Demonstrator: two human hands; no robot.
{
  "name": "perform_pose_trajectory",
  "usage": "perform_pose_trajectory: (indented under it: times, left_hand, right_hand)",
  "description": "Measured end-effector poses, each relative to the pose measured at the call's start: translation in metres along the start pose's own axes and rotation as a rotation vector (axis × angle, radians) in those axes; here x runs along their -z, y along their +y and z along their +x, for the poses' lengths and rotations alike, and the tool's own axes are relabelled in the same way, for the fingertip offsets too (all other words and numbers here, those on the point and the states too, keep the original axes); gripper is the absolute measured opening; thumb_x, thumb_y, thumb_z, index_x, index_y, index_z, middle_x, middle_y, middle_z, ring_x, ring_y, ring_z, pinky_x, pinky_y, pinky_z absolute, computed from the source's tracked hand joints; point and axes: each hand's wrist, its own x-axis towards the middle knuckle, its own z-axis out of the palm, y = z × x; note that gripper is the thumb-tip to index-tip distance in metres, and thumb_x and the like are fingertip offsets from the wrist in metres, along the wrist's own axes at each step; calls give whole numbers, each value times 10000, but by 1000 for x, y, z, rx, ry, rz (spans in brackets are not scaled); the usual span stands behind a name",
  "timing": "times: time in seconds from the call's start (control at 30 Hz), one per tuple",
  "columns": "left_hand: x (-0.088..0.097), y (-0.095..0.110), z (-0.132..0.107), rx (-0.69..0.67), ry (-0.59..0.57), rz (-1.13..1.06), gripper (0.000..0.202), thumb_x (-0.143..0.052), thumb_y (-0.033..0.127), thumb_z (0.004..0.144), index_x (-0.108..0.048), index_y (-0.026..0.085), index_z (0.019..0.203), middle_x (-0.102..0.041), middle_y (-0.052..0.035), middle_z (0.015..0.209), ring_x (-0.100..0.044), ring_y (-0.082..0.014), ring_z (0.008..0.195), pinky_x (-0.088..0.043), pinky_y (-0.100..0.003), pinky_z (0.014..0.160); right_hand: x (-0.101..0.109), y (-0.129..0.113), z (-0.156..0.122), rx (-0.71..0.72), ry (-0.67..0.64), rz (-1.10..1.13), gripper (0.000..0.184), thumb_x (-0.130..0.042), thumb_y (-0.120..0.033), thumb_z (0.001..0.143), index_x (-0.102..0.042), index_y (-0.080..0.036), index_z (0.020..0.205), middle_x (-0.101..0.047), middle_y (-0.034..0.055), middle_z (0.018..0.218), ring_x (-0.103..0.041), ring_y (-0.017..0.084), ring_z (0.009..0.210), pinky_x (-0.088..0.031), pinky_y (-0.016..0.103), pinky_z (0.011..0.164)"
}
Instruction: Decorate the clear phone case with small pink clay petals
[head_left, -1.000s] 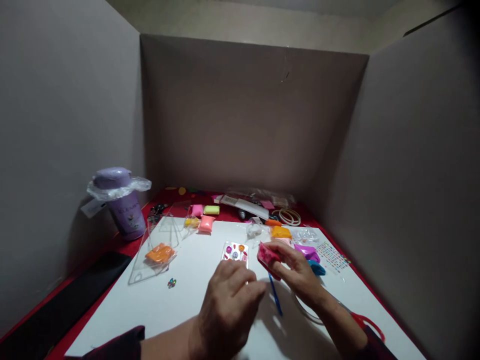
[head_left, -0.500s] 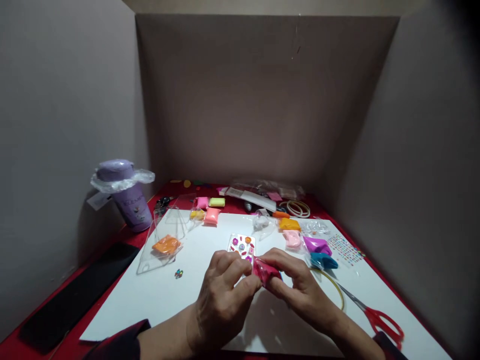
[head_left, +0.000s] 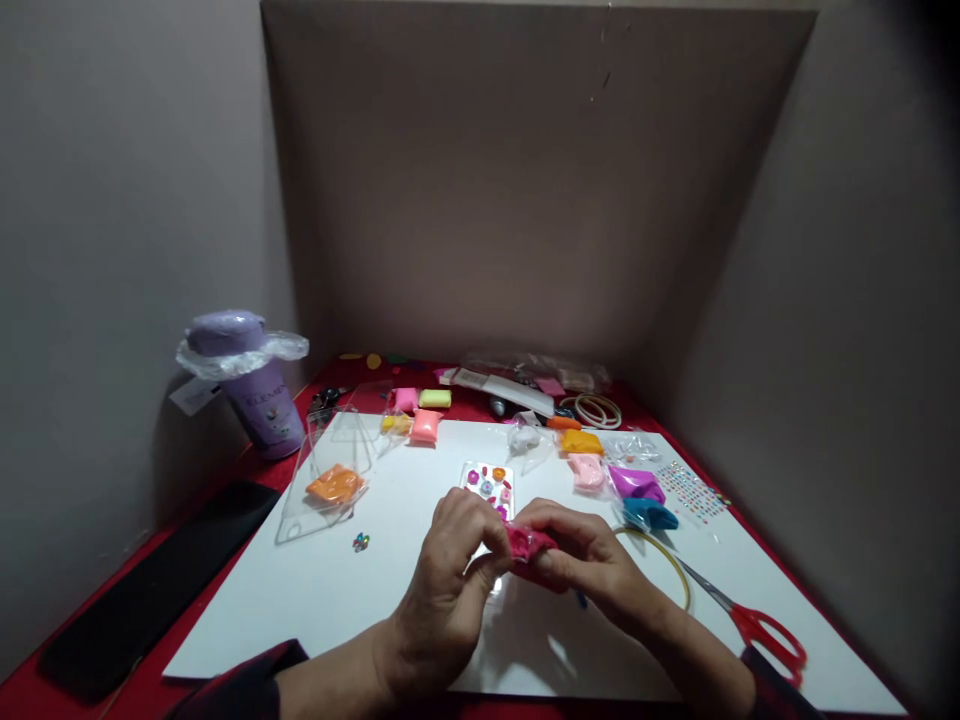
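Observation:
My left hand (head_left: pixel 448 590) and my right hand (head_left: pixel 592 565) meet over the white sheet (head_left: pixel 330 600), both pinching a small crinkled packet of dark pink clay (head_left: pixel 527 547). My left thumb and fingers close on its left end; my right fingers wrap its right side. Just behind the hands lies a clear phone case (head_left: pixel 489 482) dotted with coloured clay shapes. A small flower-like bead (head_left: pixel 361 541) rests on the sheet to the left.
Clay packets in orange (head_left: pixel 335 484), pink (head_left: pixel 586 471), purple (head_left: pixel 636 484) and blue (head_left: pixel 649 514) lie around. Red-handled scissors (head_left: pixel 754 624) sit at the right, a gem sticker sheet (head_left: pixel 691 491) beyond. A lilac cup (head_left: pixel 251 385) stands left; a black strip (head_left: pixel 150 590) lies on the red table.
My hands came together: the left hand has taken hold of the pink packet that the right hand held alone. The camera tilted down, showing the scissors.

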Motion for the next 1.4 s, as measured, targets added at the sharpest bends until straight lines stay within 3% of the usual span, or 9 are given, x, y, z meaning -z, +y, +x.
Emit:
perform_pose_trajectory:
  times: [0.13,0.27,0.53,0.9,1.2,1.4]
  left_hand:
    - [0,-1,-1,138,-8,-176,166,-500,155,924,-461,205,770,-477,5,803,-458,-161,818,-372,-304,758]
    - [1,-2,1,57,-7,-123,142,-520,156,920,-506,202,787,-509,2,802,-461,-162,824,-376,-302,755]
    - [4,-4,4,22,22,53,107,-561,137,907,-631,213,935,-590,-1,815,-499,-159,817,-379,-310,751]
    - [1,-9,0,-20,44,199,108,-635,200,876,-679,210,975,-622,-18,751,-492,-185,769,-356,-334,705]
    - [2,-10,2,157,15,72,81,-628,203,877,-709,205,872,-641,-25,739,-519,-192,780,-396,-334,723]
    - [2,-11,0,127,-35,154,93,-627,182,874,-699,208,927,-638,-21,744,-492,-197,786,-361,-346,727]
  right_hand:
    - [3,2,2,46,-15,58,270,-687,-428,829,-731,-218,993,-629,53,939,-571,193,874,-452,319,786]
    - [4,2,2,78,20,24,201,-693,-354,840,-730,-234,997,-639,52,950,-590,200,907,-458,333,829]
    - [4,3,1,160,72,-176,177,-648,-251,885,-709,-265,1050,-662,42,976,-608,191,928,-464,310,838]
    - [2,1,-1,195,91,-293,236,-627,-216,902,-689,-261,1126,-665,51,978,-611,199,928,-476,335,835]
    - [0,-2,-1,214,43,-302,279,-593,-192,923,-673,-289,1172,-654,51,988,-610,192,916,-481,331,805]
    - [-1,-3,-2,191,50,-301,255,-600,-206,921,-685,-293,1146,-650,41,956,-607,185,894,-473,319,793]
